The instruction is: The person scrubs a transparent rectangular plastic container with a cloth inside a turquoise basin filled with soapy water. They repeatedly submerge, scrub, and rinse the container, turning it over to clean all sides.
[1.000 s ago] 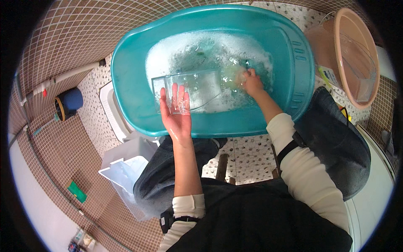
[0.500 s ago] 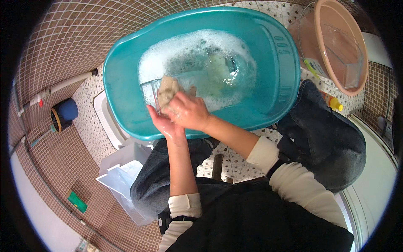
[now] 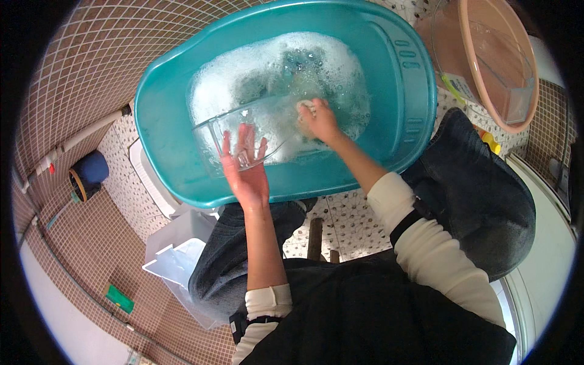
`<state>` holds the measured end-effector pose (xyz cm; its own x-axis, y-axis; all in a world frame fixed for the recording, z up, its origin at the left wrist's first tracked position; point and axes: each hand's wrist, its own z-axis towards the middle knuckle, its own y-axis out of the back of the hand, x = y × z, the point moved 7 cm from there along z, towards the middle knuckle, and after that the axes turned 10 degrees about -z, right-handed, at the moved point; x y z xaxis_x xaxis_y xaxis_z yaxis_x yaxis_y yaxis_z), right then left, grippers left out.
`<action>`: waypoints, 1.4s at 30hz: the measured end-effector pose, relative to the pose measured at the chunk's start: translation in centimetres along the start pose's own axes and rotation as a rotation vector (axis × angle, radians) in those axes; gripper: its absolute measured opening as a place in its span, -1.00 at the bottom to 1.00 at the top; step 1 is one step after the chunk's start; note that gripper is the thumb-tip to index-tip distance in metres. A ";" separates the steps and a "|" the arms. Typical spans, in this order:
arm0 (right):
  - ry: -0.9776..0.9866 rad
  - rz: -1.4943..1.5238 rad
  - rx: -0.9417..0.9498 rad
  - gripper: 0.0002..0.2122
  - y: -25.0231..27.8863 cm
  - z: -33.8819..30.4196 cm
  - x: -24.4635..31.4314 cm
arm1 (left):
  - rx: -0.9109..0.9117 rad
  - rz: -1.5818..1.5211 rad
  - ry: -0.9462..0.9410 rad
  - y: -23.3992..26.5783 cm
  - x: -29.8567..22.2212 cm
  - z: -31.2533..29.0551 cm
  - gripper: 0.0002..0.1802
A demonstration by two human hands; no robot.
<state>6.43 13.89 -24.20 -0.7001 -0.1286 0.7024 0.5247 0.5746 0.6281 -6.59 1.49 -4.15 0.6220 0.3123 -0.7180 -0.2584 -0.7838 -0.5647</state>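
A clear plastic box (image 3: 210, 143) is tilted over the soapy water (image 3: 292, 61) in a large teal tub (image 3: 159, 152). My left hand (image 3: 248, 179) holds the box at its near side, with spread fingers against the clear wall. My right hand (image 3: 322, 125) is closed around a wet beige cloth (image 3: 306, 108), most of it hidden in the fist. That hand is just above the water, to the right of the box. White suds ring the murky water.
A peach bucket (image 3: 467, 61) with clear boxes in it stands at the right, near a yellow-capped bottle (image 3: 490, 143). Beside my left leg is a grey bin (image 3: 173, 234) with clear plastic containers. A blue bucket (image 3: 92, 173) lies at the left.
My hands have moved apart: the right one went right with the cloth. The left now holds the clear box, which has been lifted and tilted out of the suds.
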 end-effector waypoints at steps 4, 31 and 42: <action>0.085 -0.410 -0.251 -0.68 5.4 0.4 -1.8 | 0.016 0.306 0.080 -0.4 2.1 -0.7 -0.23; 0.010 -0.363 -0.097 -0.77 5.6 1.5 0.7 | -0.125 -0.105 0.089 3.2 3.1 0.2 -0.37; -0.382 0.523 0.370 -0.39 -1.0 4.5 -7.7 | -0.225 -0.353 0.358 7.0 10.9 1.7 -0.33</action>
